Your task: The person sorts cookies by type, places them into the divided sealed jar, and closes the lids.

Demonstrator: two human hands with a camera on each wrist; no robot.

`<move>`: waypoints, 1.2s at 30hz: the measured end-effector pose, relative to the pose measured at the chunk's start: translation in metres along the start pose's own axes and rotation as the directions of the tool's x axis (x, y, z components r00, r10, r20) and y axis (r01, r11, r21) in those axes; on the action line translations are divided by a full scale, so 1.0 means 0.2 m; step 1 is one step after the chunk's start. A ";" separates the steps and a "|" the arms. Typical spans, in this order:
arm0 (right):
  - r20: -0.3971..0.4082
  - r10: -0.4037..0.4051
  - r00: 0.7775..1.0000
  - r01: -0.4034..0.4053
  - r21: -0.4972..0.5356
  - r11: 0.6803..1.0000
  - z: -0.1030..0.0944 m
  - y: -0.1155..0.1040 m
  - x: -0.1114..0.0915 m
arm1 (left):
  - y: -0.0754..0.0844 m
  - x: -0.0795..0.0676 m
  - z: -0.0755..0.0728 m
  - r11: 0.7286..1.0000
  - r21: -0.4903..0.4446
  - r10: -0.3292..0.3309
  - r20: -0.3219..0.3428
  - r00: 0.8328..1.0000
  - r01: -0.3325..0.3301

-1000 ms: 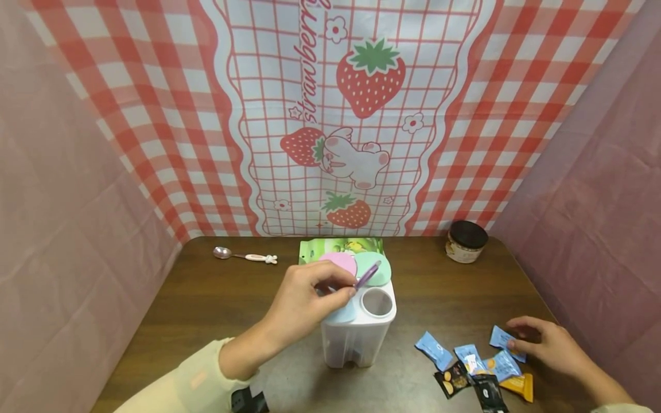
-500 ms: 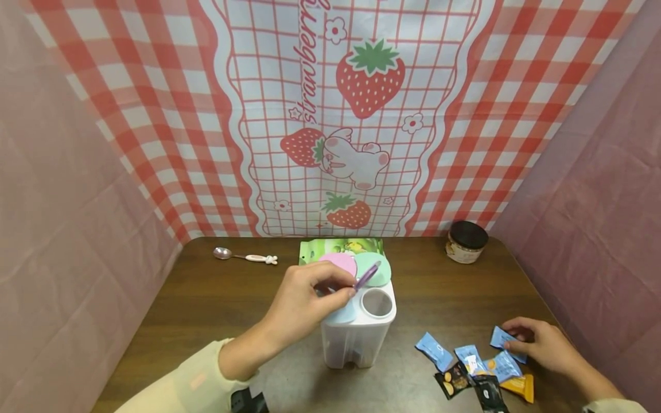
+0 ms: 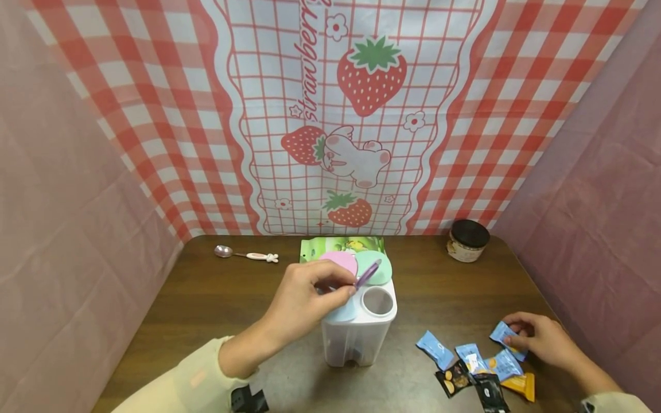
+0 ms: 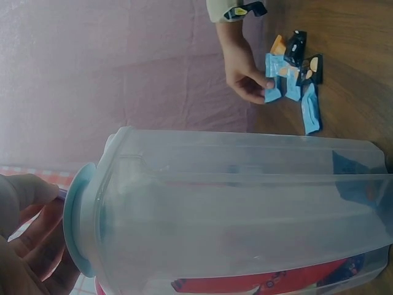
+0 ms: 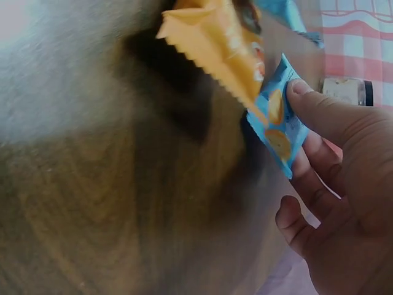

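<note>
A white plastic container (image 3: pixel 360 330) with several round compartments stands mid-table. My left hand (image 3: pixel 345 287) rests on top of it and pinches the purple flip lid (image 3: pixel 368 273), holding it raised over an open hole (image 3: pixel 377 301). Pink (image 3: pixel 339 261) and green (image 3: pixel 373 265) lids stand open behind. In the left wrist view the translucent container (image 4: pixel 245 209) fills the frame. My right hand (image 3: pixel 512 336) pinches a blue snack packet (image 3: pixel 502 331) at the right end of a pile of packets (image 3: pixel 472 361). The right wrist view shows the thumb (image 5: pixel 319 107) on that blue packet (image 5: pixel 279 120), beside an orange packet (image 5: pixel 215 43).
A spoon with a white bunny handle (image 3: pixel 245 254) lies at the back left. A green pouch (image 3: pixel 343 245) lies behind the container. A dark-lidded jar (image 3: pixel 467 241) stands at the back right. Pink cloth walls close in both sides of the wooden table (image 3: pixel 206 298).
My right hand has drawn in slightly and curled its fingers onto the rightmost blue packet. My left hand keeps the purple lid up, unmoved.
</note>
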State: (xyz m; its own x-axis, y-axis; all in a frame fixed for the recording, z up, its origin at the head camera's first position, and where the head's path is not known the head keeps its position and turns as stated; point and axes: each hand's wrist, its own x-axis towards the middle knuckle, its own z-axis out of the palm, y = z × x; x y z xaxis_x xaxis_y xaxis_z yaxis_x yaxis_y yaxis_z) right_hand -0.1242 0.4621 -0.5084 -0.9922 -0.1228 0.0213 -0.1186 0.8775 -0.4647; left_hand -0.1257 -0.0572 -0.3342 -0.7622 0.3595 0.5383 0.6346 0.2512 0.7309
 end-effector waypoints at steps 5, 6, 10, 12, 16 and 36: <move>0.015 0.002 1.000 -0.003 0.026 1.000 -0.03 -0.02 0.02 | 0.00 0.00 0.00 1.000 -0.003 -0.004 0.002 1.000 0.004; 0.008 -0.005 1.000 0.004 0.031 1.000 -0.04 -0.03 0.03 | 0.00 0.00 0.00 1.000 -0.003 -0.006 0.003 1.000 0.006; -0.041 -0.052 0.998 0.053 0.025 0.998 -0.07 -0.07 0.06 | 0.01 0.00 0.00 1.000 -0.002 -0.008 0.003 1.000 0.008; -0.065 -0.072 0.995 0.074 0.020 0.997 -0.09 -0.11 0.08 | 0.01 0.00 0.00 1.000 -0.002 -0.007 0.002 1.000 0.007; -0.093 -0.096 0.991 0.100 0.036 0.994 -0.15 -0.21 0.13 | 0.00 0.00 0.00 1.000 -0.002 -0.007 0.000 1.000 0.007; -0.241 -0.386 0.891 0.442 0.254 0.860 -0.35 -0.93 0.26 | 0.00 0.01 0.00 1.000 0.015 -0.017 -0.002 1.000 0.017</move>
State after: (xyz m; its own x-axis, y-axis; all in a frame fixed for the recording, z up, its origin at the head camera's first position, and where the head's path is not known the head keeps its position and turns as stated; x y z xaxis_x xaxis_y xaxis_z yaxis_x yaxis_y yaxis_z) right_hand -0.1558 0.3252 -0.3583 -0.8471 -0.3365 0.4113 -0.5304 0.5829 -0.6155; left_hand -0.1269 -0.0565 -0.3340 -0.7731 0.3537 0.5265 0.6235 0.2709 0.7334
